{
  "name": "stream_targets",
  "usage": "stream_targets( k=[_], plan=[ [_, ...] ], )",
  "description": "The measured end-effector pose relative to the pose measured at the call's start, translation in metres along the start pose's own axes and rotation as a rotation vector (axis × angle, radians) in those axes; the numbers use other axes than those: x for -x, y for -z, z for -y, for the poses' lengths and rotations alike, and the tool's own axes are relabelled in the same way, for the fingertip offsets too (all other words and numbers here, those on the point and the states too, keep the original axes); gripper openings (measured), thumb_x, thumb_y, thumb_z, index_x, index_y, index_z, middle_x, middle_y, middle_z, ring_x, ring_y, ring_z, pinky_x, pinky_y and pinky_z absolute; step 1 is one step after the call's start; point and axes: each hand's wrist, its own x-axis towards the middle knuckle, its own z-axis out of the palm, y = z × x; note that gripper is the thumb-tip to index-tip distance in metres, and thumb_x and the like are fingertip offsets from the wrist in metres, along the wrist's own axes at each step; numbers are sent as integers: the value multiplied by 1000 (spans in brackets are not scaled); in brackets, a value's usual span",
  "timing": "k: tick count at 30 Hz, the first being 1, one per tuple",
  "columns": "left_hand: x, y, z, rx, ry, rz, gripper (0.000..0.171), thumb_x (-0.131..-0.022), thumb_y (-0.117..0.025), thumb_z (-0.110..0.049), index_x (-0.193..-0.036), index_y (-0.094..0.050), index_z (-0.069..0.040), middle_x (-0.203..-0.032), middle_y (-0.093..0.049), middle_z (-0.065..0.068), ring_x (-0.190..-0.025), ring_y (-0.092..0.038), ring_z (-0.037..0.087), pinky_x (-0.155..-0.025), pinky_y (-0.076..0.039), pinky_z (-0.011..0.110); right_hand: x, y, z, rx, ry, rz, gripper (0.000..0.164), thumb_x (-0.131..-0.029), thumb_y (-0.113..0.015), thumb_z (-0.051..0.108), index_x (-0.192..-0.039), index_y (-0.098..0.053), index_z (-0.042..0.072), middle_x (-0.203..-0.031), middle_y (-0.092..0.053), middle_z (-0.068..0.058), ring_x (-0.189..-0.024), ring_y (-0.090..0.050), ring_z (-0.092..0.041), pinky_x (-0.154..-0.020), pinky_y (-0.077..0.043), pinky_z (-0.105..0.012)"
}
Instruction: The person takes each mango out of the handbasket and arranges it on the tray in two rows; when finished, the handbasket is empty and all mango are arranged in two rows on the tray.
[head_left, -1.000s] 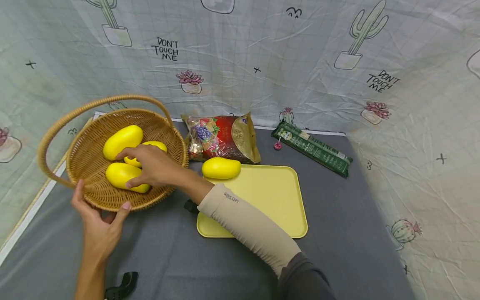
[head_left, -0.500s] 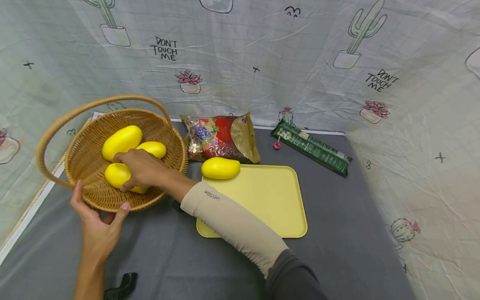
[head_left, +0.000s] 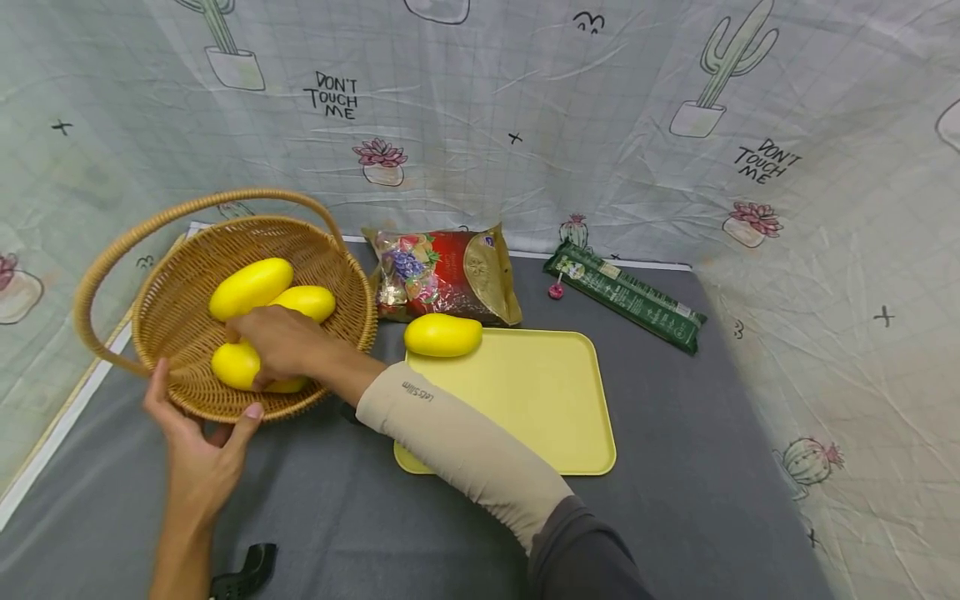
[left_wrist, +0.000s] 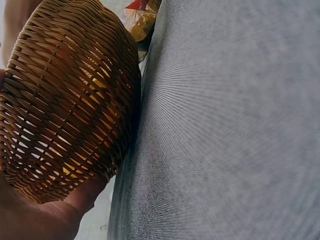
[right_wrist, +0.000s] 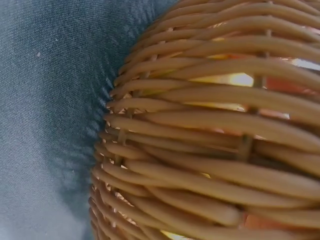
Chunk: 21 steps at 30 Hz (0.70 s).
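Head: high, facing forward-down to far edge of tabletop [head_left: 720, 500]. Wrist views: close up, sharing outer weave of basket [left_wrist: 65, 95].

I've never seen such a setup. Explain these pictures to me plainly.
No machine here, only a person's left hand and right hand. The head camera looks down from above; each wrist's camera sees the wicker basket close up. On the grey table, the left hand holds the wicker basket; the right hand grips the front yellow fruit inside, near two others. Another yellow fruit sits at the yellow tray's corner, by a red-and-gold bag. Farther right lie a green packet and small pink item.
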Motion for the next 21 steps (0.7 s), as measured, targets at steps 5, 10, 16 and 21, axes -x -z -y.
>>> stream_targets(
  k=[5,10,16,21],
  plan=[
    [-1,0,0,11,-20,11,111,-87,-72,15,-167,-9,-28,-174,-7,7,-156,-25,32,-89,-51,5,5,1,-4,-29,52,11,71,-85,-91,36,-148,-58,33,-145,-59,22,-124,-54,3,-104,-43,-14],
    [-1,0,1,-4,-15,13,111,-88,-72,15,-167,-9,-28,-173,-6,6,-156,-25,30,-88,-51,4,14,4,-11,-65,99,-18,70,-85,-91,38,-148,-59,32,-143,-61,20,-124,-54,3,-104,-41,-13],
    [0,0,1,-14,10,-3,111,-87,-73,13,-167,-9,-30,-174,-2,3,-155,-27,29,-86,-51,4,28,14,-19,-150,139,-62,75,-85,-91,37,-152,-56,33,-147,-62,15,-133,-55,1,-108,-41,-13],
    [0,0,0,-3,9,-12,111,-87,-73,14,-167,-10,-29,-174,0,2,-153,-30,32,-86,-51,5,43,23,-25,-230,191,-141,74,-85,-91,35,-152,-59,30,-146,-64,14,-133,-55,0,-107,-39,-12]
  ],
)
